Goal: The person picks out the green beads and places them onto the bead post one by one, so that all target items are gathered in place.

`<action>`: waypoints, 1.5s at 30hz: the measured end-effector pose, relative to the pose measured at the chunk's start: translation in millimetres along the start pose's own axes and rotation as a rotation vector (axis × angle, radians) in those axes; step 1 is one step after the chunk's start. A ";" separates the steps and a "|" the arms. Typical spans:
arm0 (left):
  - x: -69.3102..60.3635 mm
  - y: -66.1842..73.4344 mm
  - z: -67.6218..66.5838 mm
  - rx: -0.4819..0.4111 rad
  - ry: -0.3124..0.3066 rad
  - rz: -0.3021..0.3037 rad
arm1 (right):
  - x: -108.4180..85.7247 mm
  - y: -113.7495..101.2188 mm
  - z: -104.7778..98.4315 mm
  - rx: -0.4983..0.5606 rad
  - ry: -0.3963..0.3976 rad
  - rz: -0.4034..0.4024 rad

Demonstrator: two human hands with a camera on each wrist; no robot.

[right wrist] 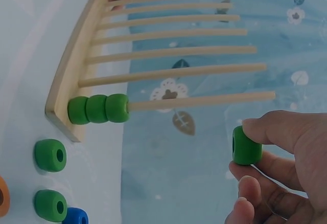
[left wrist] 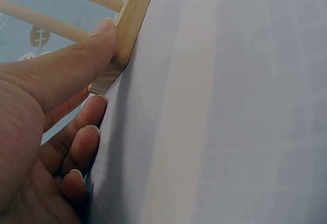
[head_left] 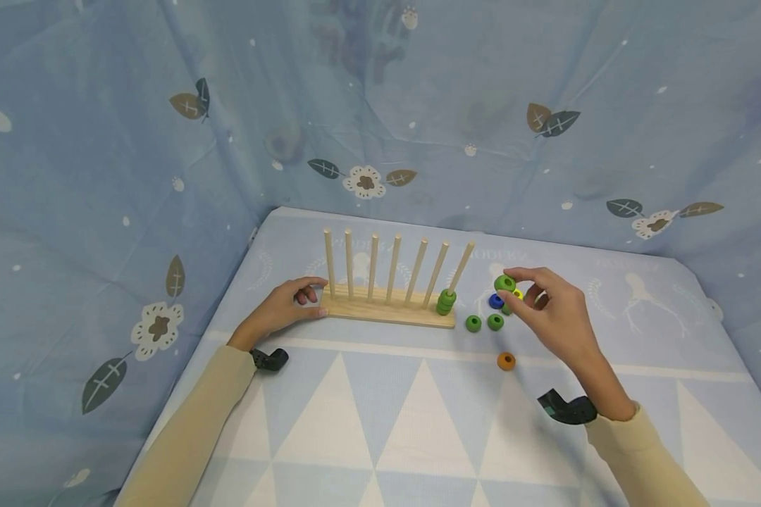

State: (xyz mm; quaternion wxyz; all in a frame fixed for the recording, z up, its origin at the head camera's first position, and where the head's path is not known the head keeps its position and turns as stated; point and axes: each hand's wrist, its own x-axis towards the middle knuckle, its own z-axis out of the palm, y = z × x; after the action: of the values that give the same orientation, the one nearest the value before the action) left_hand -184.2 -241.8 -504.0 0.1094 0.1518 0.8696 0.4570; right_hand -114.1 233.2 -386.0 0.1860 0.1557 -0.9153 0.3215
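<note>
A wooden peg stand (head_left: 387, 314) with several upright pegs rests on the table. My left hand (head_left: 282, 306) grips the left end of its base, the thumb (left wrist: 84, 63) at the front and fingertips round the end. Three green beads (right wrist: 97, 109) are stacked at the bottom of the rightmost peg. To the right of the stand, my right hand (head_left: 561, 320) pinches a green bead (right wrist: 247, 146) between thumb and fingers. That bead is held up, apart from the pegs, and its hole shows.
Two loose green beads (head_left: 473, 324) lie just right of the stand. A blue bead (head_left: 496, 301), a yellow bead (head_left: 518, 294) and another green one are clustered behind the right hand, partly hidden. An orange bead (head_left: 506, 361) lies nearer. Patterned curtain (head_left: 368, 105) hangs behind the table.
</note>
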 end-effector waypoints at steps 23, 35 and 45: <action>-0.4 -0.6 -0.4 -0.006 -0.008 -0.008 | 13.3 -9.6 -6.6 -0.013 0.003 0.002; 2.0 -4.5 -0.7 -0.030 -0.008 -0.014 | 20.6 -17.0 -10.1 0.037 0.000 -0.008; 1.7 -4.4 -0.7 -0.011 0.000 -0.018 | 29.1 -22.1 -10.5 0.029 0.015 -0.049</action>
State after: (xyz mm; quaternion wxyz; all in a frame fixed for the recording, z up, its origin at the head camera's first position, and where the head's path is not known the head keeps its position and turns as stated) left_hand -186.8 -244.1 -507.3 0.1142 0.1432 0.8685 0.4606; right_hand -128.3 218.7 -353.8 0.1987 0.1784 -0.9049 0.3314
